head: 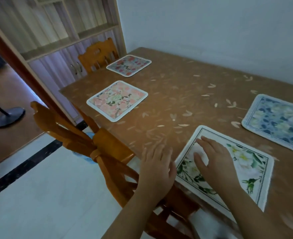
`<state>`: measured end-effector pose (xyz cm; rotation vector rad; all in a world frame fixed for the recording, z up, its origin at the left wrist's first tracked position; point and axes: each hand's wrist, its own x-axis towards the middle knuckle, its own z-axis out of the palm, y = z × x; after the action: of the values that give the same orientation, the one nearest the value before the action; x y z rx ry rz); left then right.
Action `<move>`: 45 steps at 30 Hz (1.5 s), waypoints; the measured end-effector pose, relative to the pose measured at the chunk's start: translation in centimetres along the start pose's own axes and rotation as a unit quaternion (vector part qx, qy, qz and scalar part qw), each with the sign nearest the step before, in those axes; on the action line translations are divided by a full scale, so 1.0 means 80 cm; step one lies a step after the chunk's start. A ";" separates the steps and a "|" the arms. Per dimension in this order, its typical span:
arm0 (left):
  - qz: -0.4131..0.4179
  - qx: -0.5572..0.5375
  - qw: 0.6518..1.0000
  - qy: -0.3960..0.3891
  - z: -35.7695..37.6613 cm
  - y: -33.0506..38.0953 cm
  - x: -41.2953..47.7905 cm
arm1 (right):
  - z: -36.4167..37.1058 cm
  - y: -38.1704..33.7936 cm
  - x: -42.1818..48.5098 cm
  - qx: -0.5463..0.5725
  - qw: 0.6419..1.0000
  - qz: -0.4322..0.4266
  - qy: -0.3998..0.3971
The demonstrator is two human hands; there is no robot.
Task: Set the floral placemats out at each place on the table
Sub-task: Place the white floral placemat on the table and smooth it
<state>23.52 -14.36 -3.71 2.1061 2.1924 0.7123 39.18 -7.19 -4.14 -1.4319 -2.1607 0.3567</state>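
Several floral placemats lie on the brown leaf-patterned table [185, 94]. A white placemat with green leaves [251, 168] lies at the near edge. My right hand [214, 161] rests flat on its left part, fingers spread. My left hand [157, 167] hovers open just left of that mat, over the table's edge, holding nothing. A blue placemat [278, 121] lies at the right. A pink placemat [117, 100] lies at the left edge, and a red-and-pink placemat [129, 65] lies further back.
An orange wooden chair [94, 144] stands at the table's near left corner, and another chair [98, 54] at the far left. A shelf unit [56, 31] stands behind. A dark round stand base [9, 116] sits on the floor at left. A wall borders the table's far side.
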 end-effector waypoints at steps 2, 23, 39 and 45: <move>0.025 -0.020 0.999 -0.013 0.010 0.005 0.010 | -0.008 0.013 -0.003 -0.013 1.000 0.023 0.006; 0.267 -0.058 0.935 -0.224 0.166 0.004 0.059 | 0.022 0.090 -0.095 -0.084 0.974 0.207 -0.022; 0.283 -0.085 0.924 -0.244 0.214 -0.012 0.014 | 0.089 0.130 -0.147 -0.082 0.968 0.205 -0.121; 0.277 -0.086 0.921 -0.261 0.214 -0.017 0.010 | 0.094 0.132 -0.147 -0.084 0.968 0.197 -0.131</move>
<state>27.68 -8.30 -19.22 2.4615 1.2325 0.2742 46.80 -13.14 -18.75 -2.0193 -2.1356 0.5408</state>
